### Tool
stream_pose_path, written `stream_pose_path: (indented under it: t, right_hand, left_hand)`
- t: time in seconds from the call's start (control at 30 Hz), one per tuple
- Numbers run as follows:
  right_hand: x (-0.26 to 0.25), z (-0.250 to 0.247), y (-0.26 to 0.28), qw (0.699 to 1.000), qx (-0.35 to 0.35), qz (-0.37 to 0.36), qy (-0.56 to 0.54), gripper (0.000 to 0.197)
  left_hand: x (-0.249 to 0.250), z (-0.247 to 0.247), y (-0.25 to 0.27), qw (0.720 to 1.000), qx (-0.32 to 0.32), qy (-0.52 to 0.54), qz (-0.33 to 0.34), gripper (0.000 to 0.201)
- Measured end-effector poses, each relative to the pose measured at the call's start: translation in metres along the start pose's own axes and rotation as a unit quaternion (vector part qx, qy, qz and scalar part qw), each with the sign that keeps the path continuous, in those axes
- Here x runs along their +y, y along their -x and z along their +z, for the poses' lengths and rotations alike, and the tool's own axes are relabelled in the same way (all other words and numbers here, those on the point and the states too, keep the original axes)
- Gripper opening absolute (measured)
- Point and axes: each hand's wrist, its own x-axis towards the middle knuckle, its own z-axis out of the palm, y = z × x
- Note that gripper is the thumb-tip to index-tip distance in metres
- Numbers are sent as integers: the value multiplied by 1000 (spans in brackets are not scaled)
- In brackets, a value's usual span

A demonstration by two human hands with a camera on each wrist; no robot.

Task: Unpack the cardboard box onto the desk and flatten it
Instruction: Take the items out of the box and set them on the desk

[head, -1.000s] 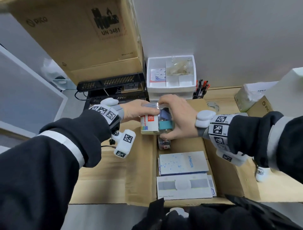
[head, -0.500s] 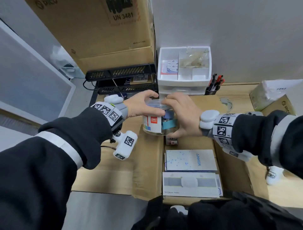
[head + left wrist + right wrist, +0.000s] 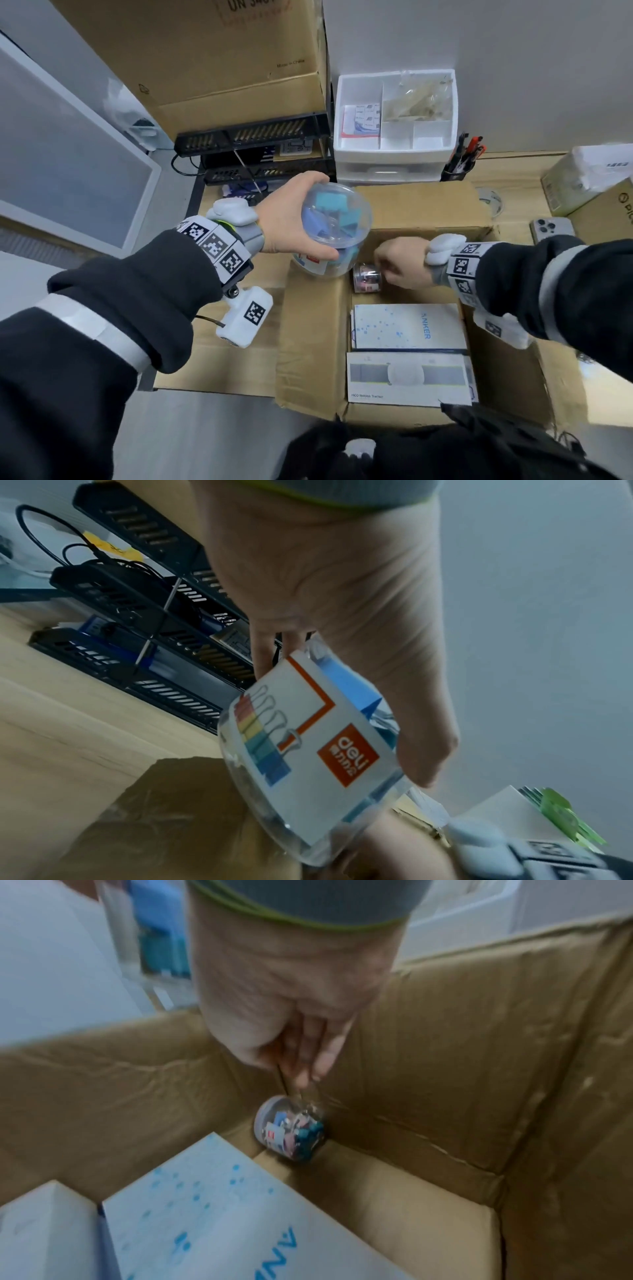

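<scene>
Standing open on the wooden surface (image 3: 513, 168) by a grey wall, the cardboard box (image 3: 315, 329) is seen. A clear tub (image 3: 337, 228), tilted, is gripped by the left hand (image 3: 291, 219); right hand (image 3: 402, 262) fingers reach, loosely curled, over a small jar (image 3: 291, 1129) lying sideways.

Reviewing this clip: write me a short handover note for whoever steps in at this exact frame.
Left hand: grips the large clip tub, lifted clear above the box's left wall, not yet set on the desk.
Right hand: down inside the box at the small clip tub in its far corner; fingers reach toward it, but contact is too blurred to confirm.
Still in the box: the small tub, the Anker box, the tracker box.
Done: large tub is out.
Left: set it on the desk, take out the other three, then flatten the box.
</scene>
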Motion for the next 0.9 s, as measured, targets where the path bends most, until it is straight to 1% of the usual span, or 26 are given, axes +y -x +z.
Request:
stream_pose_path:
  t: [0.03, 0.07, 0.17, 0.27, 0.33, 0.4, 0.5, 0.6, 0.63, 0.7, 0.8, 0.9]
  right_hand:
    - [-4, 9, -7, 999, -42, 12, 14, 23]
    - [-7, 20, -15, 997, -66, 23, 29, 30]
    - [-18, 45, -39, 993, -98, 47, 52, 52]
    - [-24, 59, -53, 987, -116, 90, 72, 66]
    - [-27, 66, -57, 985, -107, 121, 61, 77]
    - [-29, 66, -54, 984, -101, 134, 56, 84]
    - [-23, 53, -44, 983, -107, 135, 65, 85]
    - [-16, 26, -27, 982, -131, 125, 56, 92]
    - [-14, 19, -20, 983, -136, 120, 38, 87]
    - [-12, 0, -4, 987, -120, 107, -12, 73]
    - [-9, -32, 20, 988, -90, 91, -90, 69]
    - [-8, -66, 42, 985, -80, 64, -137, 63]
  left_hand:
    - [0, 2, 1, 1000, 3, -5, 1, 116]
    - [0, 4, 3, 1000, 5, -8, 0, 116]
    - [-4, 6, 5, 1000, 8, -7, -2, 118]
    - [-1, 6, 7, 1000, 8, -6, 7, 118]
    - [-2, 7, 7, 1000, 11, -2, 12, 118]
    - [-3, 7, 7, 1000, 12, 3, 16, 118]
    - [-3, 5, 5, 1000, 11, -1, 23, 118]
    - [0, 0, 4, 1000, 4, -17, 26, 118]
    - [0, 1, 4, 1000, -5, -19, 22, 118]
    - [0, -1, 3, 999, -16, -18, 21, 118]
    - [3, -5, 0, 999, -24, -22, 27, 116]
    - [6, -10, -5, 998, -36, -28, 32, 116]
